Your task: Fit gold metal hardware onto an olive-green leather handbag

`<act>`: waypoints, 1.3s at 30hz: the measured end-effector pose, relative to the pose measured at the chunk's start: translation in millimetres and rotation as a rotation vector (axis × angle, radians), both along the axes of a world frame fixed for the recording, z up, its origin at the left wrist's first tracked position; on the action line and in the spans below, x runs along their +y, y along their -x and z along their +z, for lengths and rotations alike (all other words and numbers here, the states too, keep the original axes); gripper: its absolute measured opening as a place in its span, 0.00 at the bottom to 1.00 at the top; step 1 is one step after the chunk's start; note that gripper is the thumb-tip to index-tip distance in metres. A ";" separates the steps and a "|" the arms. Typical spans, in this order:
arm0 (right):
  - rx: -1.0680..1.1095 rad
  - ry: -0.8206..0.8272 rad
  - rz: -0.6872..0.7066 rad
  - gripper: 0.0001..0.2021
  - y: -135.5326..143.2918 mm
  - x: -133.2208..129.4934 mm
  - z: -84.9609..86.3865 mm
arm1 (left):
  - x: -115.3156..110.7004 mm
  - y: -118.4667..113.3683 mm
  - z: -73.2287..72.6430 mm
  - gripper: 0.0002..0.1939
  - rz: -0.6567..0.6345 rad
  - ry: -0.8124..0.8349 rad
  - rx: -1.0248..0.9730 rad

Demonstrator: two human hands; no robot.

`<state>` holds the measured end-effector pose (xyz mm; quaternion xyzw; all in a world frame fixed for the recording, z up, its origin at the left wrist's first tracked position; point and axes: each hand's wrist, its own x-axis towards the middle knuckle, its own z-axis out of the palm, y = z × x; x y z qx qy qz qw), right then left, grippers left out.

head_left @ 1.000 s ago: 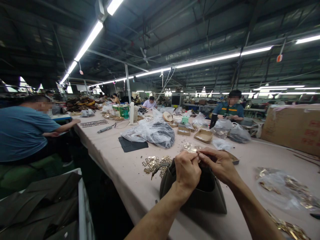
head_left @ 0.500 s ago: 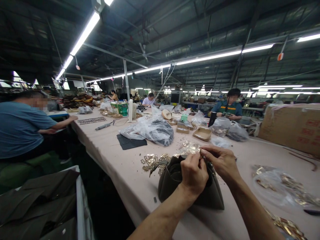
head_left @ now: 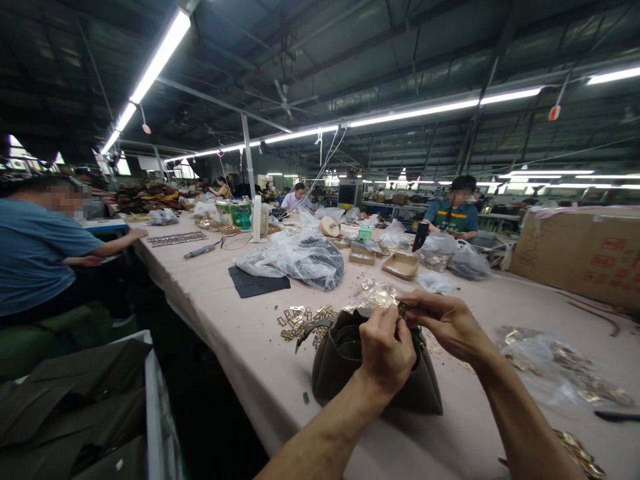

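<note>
Pink cloth covers the long table [head_left: 240,327], which runs far back into the hall. On it, just in front of the person, sits a grey-green bag [head_left: 345,363], standing upright with its mouth open and its walls slumping outward. It looks like soft leather or a leather-like sheet: light, limp, likely to fold wherever it is pressed, so it is best taken at the stiffer top rim or steadied by its flat base on the table.

Over the bag's mouth, the left hand [head_left: 387,350] is closed in a loose fist, its fingers curled tight on something at the rim; what is pinched there is hidden behind the knuckles. The right hand [head_left: 445,320] meets it from the far side, thumb and forefinger pressed together on a small dark fitting [head_left: 402,308] at the same spot. That piece seems hard and small, probably metal and easy to let slip, so a fingertip pinch suits it.

Just left of the bag lies a scatter of gold buckles [head_left: 303,320], stiff, light and loose. A clear sack [head_left: 295,257] of dark goods sits further back, and a plastic bag of gold parts [head_left: 555,363] lies to the right.
</note>
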<state>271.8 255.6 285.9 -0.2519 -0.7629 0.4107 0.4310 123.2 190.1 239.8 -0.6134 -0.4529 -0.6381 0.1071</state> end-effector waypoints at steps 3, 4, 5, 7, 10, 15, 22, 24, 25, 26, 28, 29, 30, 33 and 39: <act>0.020 -0.011 0.002 0.20 2.4 -3.4 3.1 | 0.4 -0.7 -0.5 0.11 0.005 0.000 0.007; 0.027 -0.012 0.005 0.20 3.4 -5.0 4.4 | 0.4 -0.8 -0.5 0.12 0.004 -0.003 0.009; 0.034 -0.014 0.011 0.19 4.2 -6.4 5.7 | 0.4 -0.9 -0.3 0.12 0.001 -0.006 0.010; 0.046 -0.015 0.022 0.17 4.7 -8.0 7.0 | 0.4 -1.1 0.4 0.12 -0.008 -0.014 0.010; 0.051 -0.020 0.025 0.16 2.4 -6.6 6.2 | 0.9 -1.7 1.4 0.12 -0.017 -0.028 0.005; 0.006 -0.103 -0.020 0.17 -0.8 -1.8 4.0 | 3.5 -5.5 0.0 0.12 -0.006 -0.031 -0.001; 0.051 -0.128 -0.060 0.14 3.3 -3.4 6.0 | -8.8 -0.1 9.6 0.10 -0.158 0.132 -0.156; 0.046 -0.112 -0.062 0.14 3.6 -4.0 6.6 | -14.0 6.6 14.1 0.12 -0.296 0.269 -0.264; 0.046 -0.105 -0.062 0.14 3.8 -4.1 6.7 | -15.5 10.1 15.7 0.13 -0.363 0.330 -0.327; 0.048 -0.097 -0.058 0.14 4.3 -4.2 6.6 | -16.2 13.5 16.9 0.14 -0.421 0.377 -0.387; 0.055 -0.079 -0.044 0.14 5.6 -4.1 5.8 | -14.9 19.5 18.0 0.14 -0.509 0.438 -0.486; 0.057 -0.069 -0.035 0.14 6.5 -3.9 5.1 | -13.4 22.1 18.2 0.13 -0.539 0.459 -0.524; 0.058 -0.060 -0.026 0.15 7.4 -3.6 4.3 | -11.5 24.5 18.3 0.12 -0.564 0.474 -0.556; 0.044 -0.043 -0.015 0.16 9.9 -3.1 2.0 | -5.9 30.6 18.6 0.10 -0.622 0.506 -0.634; 0.041 -0.042 0.001 0.14 13.6 -4.0 -0.1 | -0.2 39.5 18.6 0.08 -0.746 0.551 -0.761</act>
